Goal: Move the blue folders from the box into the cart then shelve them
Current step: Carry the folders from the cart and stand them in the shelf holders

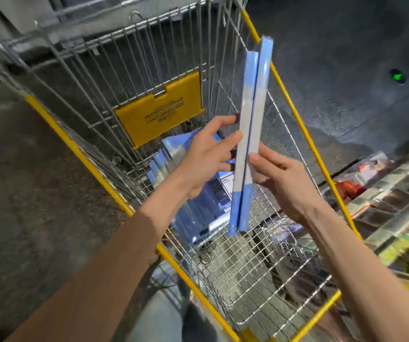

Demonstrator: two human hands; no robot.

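The left hand (207,155) is loosely spread; its thumb and forefinger tip touch the 9 o'clock face of a pair of slim blue folders with pale grey spine bands (248,134). The right hand (281,180) grips the same pair from the 3 o'clock side, with the thumb laid on the near edge and the fingers curled behind. The pair is held edge-on above the basket, its far end leaning toward 1 o'clock. Below it stands a silver wire shopping cart with yellow rails (94,166). Inside lies a stack of more blue folders (171,154), toward 9 o'clock of the held pair, under a yellow plastic seat flap (159,112). At 3 o'clock, blurred shelves of coloured goods (391,193) show.
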